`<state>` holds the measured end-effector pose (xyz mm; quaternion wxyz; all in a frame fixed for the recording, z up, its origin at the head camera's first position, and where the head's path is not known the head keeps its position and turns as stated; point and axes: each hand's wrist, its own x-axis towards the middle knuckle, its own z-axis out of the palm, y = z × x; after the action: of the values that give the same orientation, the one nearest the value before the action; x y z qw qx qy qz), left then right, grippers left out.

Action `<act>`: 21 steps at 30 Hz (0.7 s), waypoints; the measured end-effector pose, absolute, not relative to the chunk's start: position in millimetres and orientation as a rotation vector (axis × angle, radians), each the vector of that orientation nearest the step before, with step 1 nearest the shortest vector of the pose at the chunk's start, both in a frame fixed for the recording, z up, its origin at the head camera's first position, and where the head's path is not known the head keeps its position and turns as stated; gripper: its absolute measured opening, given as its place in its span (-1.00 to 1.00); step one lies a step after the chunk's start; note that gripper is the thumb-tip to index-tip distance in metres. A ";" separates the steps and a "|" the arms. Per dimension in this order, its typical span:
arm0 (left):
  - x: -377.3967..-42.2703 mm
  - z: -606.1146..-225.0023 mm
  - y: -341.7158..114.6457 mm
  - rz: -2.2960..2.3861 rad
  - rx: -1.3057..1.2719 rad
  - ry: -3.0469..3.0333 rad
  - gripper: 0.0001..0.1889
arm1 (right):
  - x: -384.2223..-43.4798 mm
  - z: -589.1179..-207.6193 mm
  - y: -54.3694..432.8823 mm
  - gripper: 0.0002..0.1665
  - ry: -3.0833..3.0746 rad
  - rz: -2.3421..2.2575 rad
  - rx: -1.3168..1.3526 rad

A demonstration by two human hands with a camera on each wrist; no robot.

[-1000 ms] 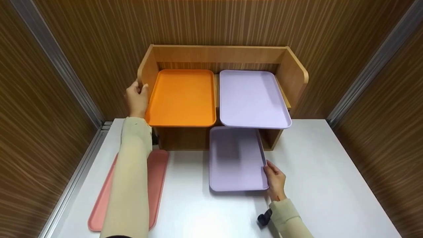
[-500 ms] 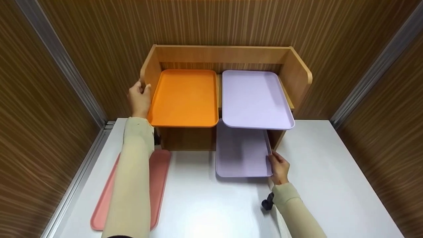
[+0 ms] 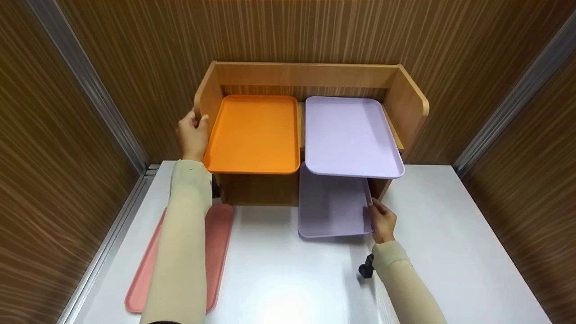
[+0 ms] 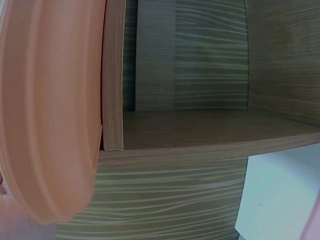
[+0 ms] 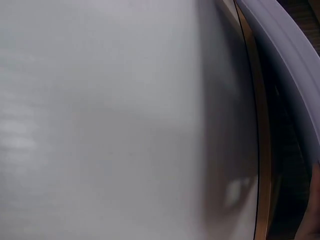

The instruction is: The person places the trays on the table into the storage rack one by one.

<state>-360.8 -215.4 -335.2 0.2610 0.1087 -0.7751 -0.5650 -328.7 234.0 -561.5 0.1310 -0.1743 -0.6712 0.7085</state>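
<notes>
A lilac tray (image 3: 334, 207) reaches partway into the lower right opening of a small wooden shelf (image 3: 306, 74). My right hand (image 3: 383, 222) grips its right side near the front corner, fingers tucked at the edge. In the right wrist view that tray's rim (image 5: 295, 65) curves along the right, with a bit of my hand (image 5: 309, 210) beneath. My left hand (image 3: 193, 135) holds the front edge of the shelf's left side panel (image 3: 208, 96), beside an orange tray (image 3: 256, 135) on top. In the left wrist view the orange tray's edge (image 4: 55, 110) fills the left side.
Another lilac tray (image 3: 351, 135) lies on top at the right, overhanging the shelf front. A pink tray (image 3: 219, 252) rests on the white table (image 3: 279, 270) at front left, partly under my left sleeve (image 3: 182, 243). Wood-patterned walls (image 3: 306, 31) enclose the back and sides.
My right hand has pushed the lower lilac tray back, deeper into the shelf's lower right opening. My left hand keeps its hold on the side panel. The head view has shifted slightly.
</notes>
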 end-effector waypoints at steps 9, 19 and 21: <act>-359.6 -334.4 -215.6 -1.543 0.294 -2.094 -0.67 | -330.1 -564.3 240.6 -0.49 -1.941 2.194 -0.566; -361.8 -336.2 -215.1 -1.506 0.289 -2.088 -0.69 | -332.5 -573.1 245.3 -0.49 -1.763 2.313 -0.602; -362.7 -336.2 -215.1 -1.489 0.287 -2.086 -0.71 | -332.3 -575.3 246.3 -0.50 -1.759 2.289 -0.604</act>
<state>-362.7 -215.1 -336.2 0.2776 0.1068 -0.7770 -0.5548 -332.3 246.3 -575.3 0.0958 -0.2039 -0.5937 0.7725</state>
